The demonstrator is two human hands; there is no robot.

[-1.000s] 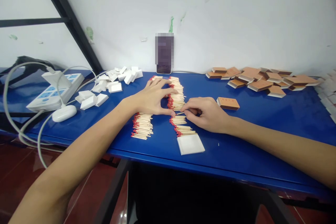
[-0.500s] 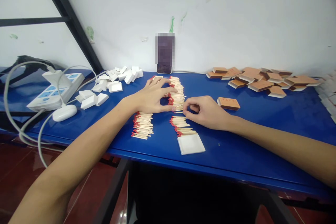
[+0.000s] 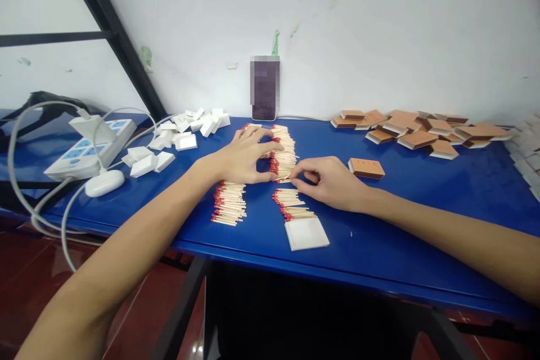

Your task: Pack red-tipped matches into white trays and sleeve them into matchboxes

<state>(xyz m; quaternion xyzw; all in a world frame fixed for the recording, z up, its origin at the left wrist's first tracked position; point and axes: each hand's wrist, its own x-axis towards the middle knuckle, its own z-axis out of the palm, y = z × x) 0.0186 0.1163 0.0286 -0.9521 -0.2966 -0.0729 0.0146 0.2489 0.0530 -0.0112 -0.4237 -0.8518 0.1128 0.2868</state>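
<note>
Red-headed matchsticks [image 3: 286,149] lie in a long row on the blue table, their heads facing left. My left hand [image 3: 247,154] lies over the matches with its fingers spread, and its thumb and fingertips reach the red heads of this row. At the tail ends, my right hand [image 3: 324,177] pinches a matchstick at the row's near edge between thumb and index finger. Closer to me are a small group of matches [image 3: 291,198] and an open white matchbox tray [image 3: 307,234]. Another row of matchsticks [image 3: 230,202] runs partly under my left hand and wrist.
White trays [image 3: 185,129] are scattered at the back left, beside a power strip [image 3: 90,149] with looping cables. A phone [image 3: 265,90] leans on the wall. One brown matchbox sleeve [image 3: 366,168] lies right of my right hand; several more sleeves [image 3: 417,129] are heaped behind it.
My right hand has shifted slightly left, bringing its pinched fingertips closer to the row's tail ends. My left hand has hardly moved.
</note>
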